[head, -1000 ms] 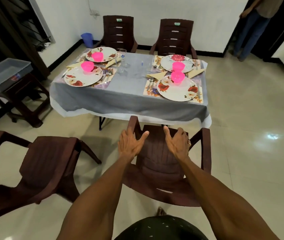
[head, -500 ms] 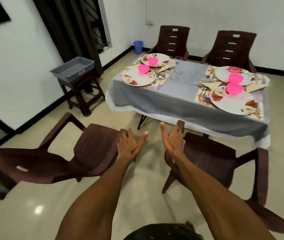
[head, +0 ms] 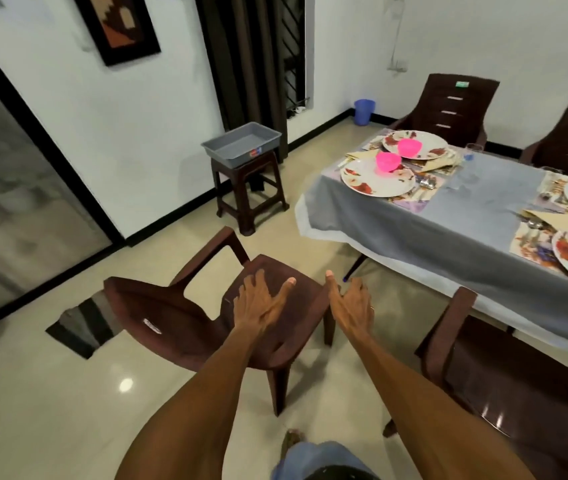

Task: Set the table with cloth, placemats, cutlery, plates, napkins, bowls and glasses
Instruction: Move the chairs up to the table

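Two bare hands out in front, both empty, fingers straight and spread. Left hand [head: 262, 301] is over the seat of the dark brown plastic armchair [head: 185, 320] standing on the floor; cannot tell if the palm touches the seat. Right hand [head: 352, 303] hangs past that chair's front edge, over the cream tiled floor [head: 50, 403], touching nothing.

The set table is ahead and right of both hands, well apart from them. Grey tablecloth [head: 476, 244] covers it, with a white underlayer showing at the hem. At the table's far-left corner: two white floral plates [head: 372, 183], each on a floral placemat [head: 414, 202], each carrying a pink plastic bowl [head: 388, 161]. Folded beige napkins [head: 362, 154] lie beside those plates, metal cutlery [head: 426, 183] to the right of the nearer plate. Clear glasses [head: 473, 154] stand toward the table's middle, near the far edge. At the right edge of the view, two more floral plates are cut off by the frame, with a beige napkin and cutlery between them.

A second brown armchair [head: 518, 386] is tucked against the table's near edge, right of the right hand. Two more stand at the far edge. Grey plastic tray [head: 241, 143] sits on a brown stool [head: 249, 192] by the wall, beyond the left hand.
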